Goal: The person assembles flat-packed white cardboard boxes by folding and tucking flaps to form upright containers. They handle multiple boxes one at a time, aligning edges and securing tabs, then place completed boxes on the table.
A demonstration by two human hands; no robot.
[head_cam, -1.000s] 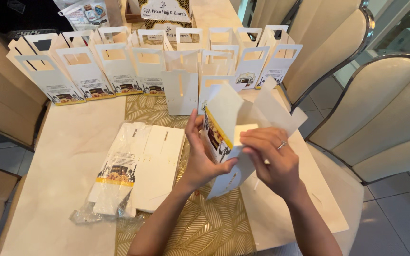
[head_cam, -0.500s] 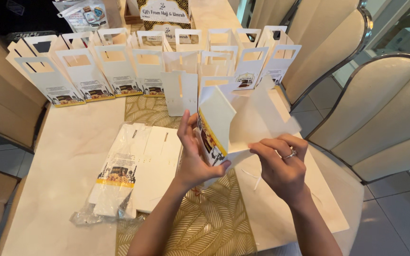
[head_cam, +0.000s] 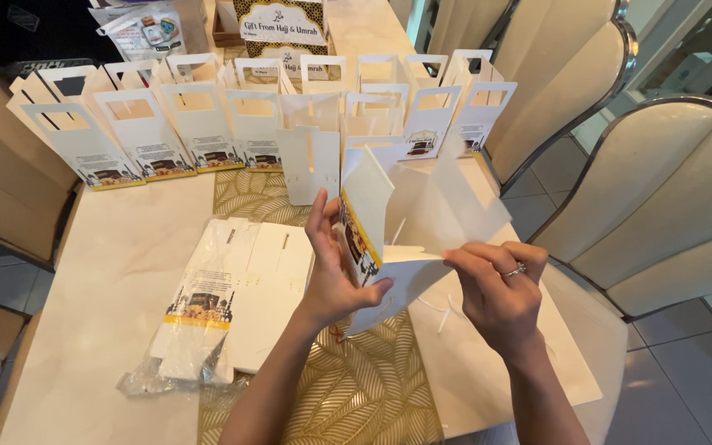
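White cardboard gift box with a yellow band and printed panel (head_cam: 368, 218), half folded, is held up over the marble-look tabletop (head_cam: 117, 264), above the gold leaf-patterned runner (head_cam: 356, 387). Left hand (head_cam: 335, 272) is wrapped around the box's printed side, fingers spread upward along the outer face and thumb hooked under the lower edge, so it is clamped on the box. Right hand (head_cam: 496, 288), with a ring on one finger, pinches the edge of the bottom flap (head_cam: 405, 264) between thumb and curled fingertips; it is closed on that flap. To fold well, I judge the left hand should keep the walls square while the right presses the flap flat along its crease, without bending the thin card.

Just left of the hands lies a stack of flat white box blanks in a clear plastic wrapper (head_cam: 224, 301). Beyond, across the table's far side, stands a row of assembled white handled boxes (head_cam: 208, 124). Cream padded chairs with metal frames (head_cam: 661, 189) sit to the right.
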